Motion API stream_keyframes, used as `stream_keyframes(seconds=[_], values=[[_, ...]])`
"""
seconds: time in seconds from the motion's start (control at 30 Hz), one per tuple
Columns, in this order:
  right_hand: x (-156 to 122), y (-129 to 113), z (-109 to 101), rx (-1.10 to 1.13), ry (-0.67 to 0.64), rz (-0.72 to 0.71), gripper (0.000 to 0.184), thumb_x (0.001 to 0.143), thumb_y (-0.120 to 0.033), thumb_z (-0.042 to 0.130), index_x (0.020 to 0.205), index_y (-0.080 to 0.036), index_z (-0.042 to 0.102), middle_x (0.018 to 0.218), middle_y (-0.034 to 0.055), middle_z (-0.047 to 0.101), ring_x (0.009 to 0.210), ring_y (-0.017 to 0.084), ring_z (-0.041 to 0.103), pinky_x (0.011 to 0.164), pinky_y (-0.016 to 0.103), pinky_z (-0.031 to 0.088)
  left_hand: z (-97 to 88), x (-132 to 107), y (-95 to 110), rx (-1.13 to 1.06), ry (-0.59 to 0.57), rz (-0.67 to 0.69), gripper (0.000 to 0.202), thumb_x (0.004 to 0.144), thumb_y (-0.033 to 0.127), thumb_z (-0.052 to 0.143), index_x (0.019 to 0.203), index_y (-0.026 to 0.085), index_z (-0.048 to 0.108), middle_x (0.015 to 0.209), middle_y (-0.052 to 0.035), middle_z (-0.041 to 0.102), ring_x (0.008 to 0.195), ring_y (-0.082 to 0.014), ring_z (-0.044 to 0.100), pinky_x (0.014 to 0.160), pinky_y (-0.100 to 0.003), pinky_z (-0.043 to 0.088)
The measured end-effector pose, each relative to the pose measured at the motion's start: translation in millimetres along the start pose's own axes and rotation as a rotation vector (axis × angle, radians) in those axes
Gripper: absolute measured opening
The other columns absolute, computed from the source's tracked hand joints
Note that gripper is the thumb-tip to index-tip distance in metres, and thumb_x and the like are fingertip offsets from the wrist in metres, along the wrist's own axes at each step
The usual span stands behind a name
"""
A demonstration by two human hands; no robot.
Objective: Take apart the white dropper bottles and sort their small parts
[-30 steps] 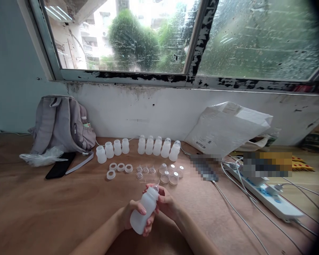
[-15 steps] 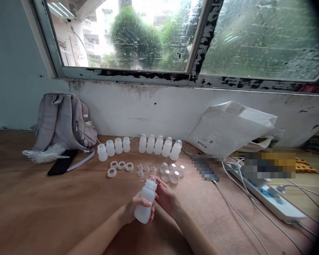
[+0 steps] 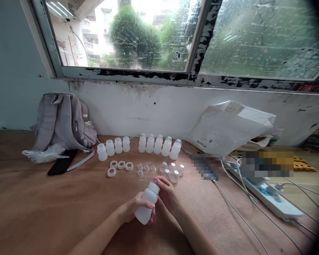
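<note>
One frosted-white waisted plastic bottle (image 3: 150,194) fills the left hand (image 3: 135,206); above, the right hand (image 3: 168,193) has closed on the clear pointed teat (image 3: 154,181), likely seating it.

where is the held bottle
In the head view, the bottle is low, just left of centre, tilted in the left hand, with the right hand at its top.
</note>
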State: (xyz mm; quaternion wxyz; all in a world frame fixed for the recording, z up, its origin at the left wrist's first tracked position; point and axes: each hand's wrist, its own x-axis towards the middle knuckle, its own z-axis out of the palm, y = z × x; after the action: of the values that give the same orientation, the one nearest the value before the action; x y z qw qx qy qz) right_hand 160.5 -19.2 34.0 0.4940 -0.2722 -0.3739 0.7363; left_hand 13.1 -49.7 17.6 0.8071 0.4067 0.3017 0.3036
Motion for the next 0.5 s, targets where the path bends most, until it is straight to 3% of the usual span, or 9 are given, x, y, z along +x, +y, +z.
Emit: stream_keyframes(seconds=[0.3,0.5], values=[[2,3,-5,-0.009,0.083,-0.020,0.017,0.069,-0.032,0.063,0.065,-0.017,0.055,0.061,-0.0013,0.051,0.052,0.010,0.044,0.035,0.019,0.028,1.1,-3,5,0.048,-0.045,-0.050,0.028,0.065,0.021,0.056,0.092,0.013,0.051,0.062,-0.0017,0.058,0.047,-0.0124,0.055,0.042,-0.023,0.044],[7,3,-14,0.021,0.088,-0.031,0.013,0.066,-0.027,0.067,0.070,-0.015,0.063,0.065,0.0011,0.054,0.058,0.011,0.047,0.049,0.022,0.036,1.2,-4,7,0.019,-0.070,-0.059,0.029,0.066,0.021,0.053,0.095,0.013,0.052,0.063,-0.0020,0.057,0.048,-0.0123,0.056,0.043,-0.023,0.045]])
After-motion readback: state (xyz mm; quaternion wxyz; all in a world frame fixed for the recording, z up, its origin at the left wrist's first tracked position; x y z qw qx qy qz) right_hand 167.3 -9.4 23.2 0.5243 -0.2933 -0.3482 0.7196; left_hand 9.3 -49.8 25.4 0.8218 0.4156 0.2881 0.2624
